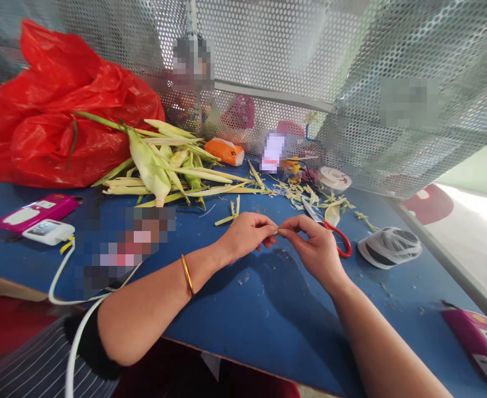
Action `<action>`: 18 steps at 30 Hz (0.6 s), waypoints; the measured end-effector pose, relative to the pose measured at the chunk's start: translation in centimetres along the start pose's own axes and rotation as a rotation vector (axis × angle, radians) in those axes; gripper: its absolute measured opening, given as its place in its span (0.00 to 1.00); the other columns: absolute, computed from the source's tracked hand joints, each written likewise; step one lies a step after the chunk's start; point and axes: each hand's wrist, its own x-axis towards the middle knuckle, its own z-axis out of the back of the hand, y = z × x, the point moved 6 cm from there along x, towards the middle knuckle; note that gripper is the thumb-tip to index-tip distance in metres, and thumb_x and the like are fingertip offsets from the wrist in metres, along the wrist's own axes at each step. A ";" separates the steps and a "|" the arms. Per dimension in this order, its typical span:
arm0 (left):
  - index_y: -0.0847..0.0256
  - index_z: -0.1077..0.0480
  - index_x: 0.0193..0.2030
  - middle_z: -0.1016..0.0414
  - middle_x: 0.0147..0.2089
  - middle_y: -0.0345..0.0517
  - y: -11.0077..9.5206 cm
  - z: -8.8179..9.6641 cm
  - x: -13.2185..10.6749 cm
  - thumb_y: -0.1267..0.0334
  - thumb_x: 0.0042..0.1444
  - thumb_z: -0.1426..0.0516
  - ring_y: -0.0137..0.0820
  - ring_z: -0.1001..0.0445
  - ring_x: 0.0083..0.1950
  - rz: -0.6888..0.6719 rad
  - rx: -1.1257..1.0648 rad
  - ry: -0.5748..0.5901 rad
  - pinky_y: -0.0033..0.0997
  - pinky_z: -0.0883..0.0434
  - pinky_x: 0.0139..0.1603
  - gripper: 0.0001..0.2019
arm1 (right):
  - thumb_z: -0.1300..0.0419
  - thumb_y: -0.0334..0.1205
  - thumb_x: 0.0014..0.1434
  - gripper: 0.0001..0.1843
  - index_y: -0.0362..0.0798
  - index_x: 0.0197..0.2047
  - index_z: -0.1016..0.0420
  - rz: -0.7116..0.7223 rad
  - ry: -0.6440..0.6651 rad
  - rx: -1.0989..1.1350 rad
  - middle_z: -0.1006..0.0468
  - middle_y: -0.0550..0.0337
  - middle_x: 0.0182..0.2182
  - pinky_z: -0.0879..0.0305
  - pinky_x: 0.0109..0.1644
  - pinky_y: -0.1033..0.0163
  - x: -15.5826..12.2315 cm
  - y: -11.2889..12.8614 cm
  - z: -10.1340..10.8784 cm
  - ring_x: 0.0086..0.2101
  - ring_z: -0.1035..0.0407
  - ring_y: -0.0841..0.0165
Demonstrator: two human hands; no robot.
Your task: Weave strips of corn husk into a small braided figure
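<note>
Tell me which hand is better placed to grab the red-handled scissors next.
Likely the right hand: the scissors lie close beside it, on its outer side, whereas the left hand would have to reach past it. The two hands meet in a pinch, so the right may need freeing first.

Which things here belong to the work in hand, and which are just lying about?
Seemingly part of it: left hand, right hand, small piece between them, husks, scraps, scissors.
Probably just lying about: orange packet, purple packs, white cable.
</note>
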 end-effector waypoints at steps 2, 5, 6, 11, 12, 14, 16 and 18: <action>0.63 0.26 0.30 0.24 0.27 0.43 -0.2 0.2 0.0 0.63 0.55 0.46 0.27 0.27 0.28 -0.051 0.094 -0.038 0.25 0.34 0.27 0.09 | 0.40 0.38 0.59 0.06 0.49 0.31 0.26 -0.016 -0.005 -0.005 0.23 0.61 0.28 0.36 0.37 0.63 0.0 -0.1 0.0 0.30 0.31 0.68; 0.63 0.24 0.30 0.22 0.28 0.45 -0.5 0.4 -0.1 0.63 0.55 0.46 0.28 0.26 0.30 -0.129 0.238 -0.080 0.26 0.33 0.31 0.11 | 0.40 0.39 0.59 0.07 0.49 0.29 0.26 -0.040 0.006 -0.017 0.24 0.61 0.27 0.37 0.36 0.63 0.1 -0.3 -0.1 0.30 0.32 0.68; 0.63 0.23 0.31 0.21 0.29 0.44 -0.5 0.4 -0.2 0.64 0.54 0.46 0.29 0.25 0.30 -0.146 0.278 -0.087 0.27 0.33 0.32 0.11 | 0.40 0.40 0.58 0.07 0.49 0.29 0.27 -0.050 0.015 -0.022 0.24 0.61 0.27 0.37 0.35 0.63 0.1 -0.4 -0.1 0.29 0.32 0.68; 0.60 0.21 0.33 0.21 0.29 0.43 -0.6 0.3 -0.3 0.63 0.52 0.44 0.31 0.26 0.32 -0.195 0.488 -0.098 0.28 0.36 0.32 0.10 | 0.40 0.42 0.57 0.09 0.49 0.28 0.26 -0.155 0.082 -0.062 0.25 0.63 0.24 0.40 0.32 0.65 0.1 -1.3 -0.6 0.27 0.34 0.69; 0.59 0.21 0.32 0.21 0.29 0.43 -0.7 0.3 -0.3 0.63 0.52 0.44 0.31 0.26 0.31 -0.205 0.531 -0.099 0.28 0.37 0.32 0.10 | 0.40 0.43 0.57 0.09 0.49 0.28 0.26 -0.177 0.096 -0.067 0.26 0.64 0.23 0.41 0.31 0.65 0.0 -1.5 -0.7 0.26 0.34 0.69; 0.58 0.21 0.30 0.21 0.28 0.43 -0.7 0.2 -0.3 0.63 0.53 0.44 0.30 0.28 0.29 -0.228 0.597 -0.099 0.28 0.39 0.31 0.10 | 0.41 0.43 0.57 0.10 0.49 0.28 0.27 -0.202 0.126 -0.077 0.27 0.65 0.22 0.42 0.29 0.65 0.0 -1.6 -1.0 0.25 0.36 0.70; 0.58 0.22 0.29 0.22 0.26 0.43 -0.7 0.2 -0.2 0.63 0.55 0.45 0.29 0.29 0.28 -0.240 0.618 -0.105 0.28 0.39 0.31 0.11 | 0.43 0.44 0.59 0.11 0.49 0.28 0.27 -0.201 0.160 -0.079 0.27 0.64 0.22 0.41 0.30 0.65 0.0 -1.7 -0.9 0.25 0.35 0.69; 0.58 0.22 0.29 0.23 0.26 0.43 -0.4 0.2 -0.1 0.61 0.56 0.45 0.29 0.28 0.28 -0.225 0.579 -0.105 0.28 0.38 0.31 0.11 | 0.45 0.45 0.62 0.13 0.49 0.31 0.26 -0.204 0.195 -0.129 0.24 0.62 0.24 0.40 0.32 0.64 0.1 -2.0 -0.4 0.28 0.32 0.68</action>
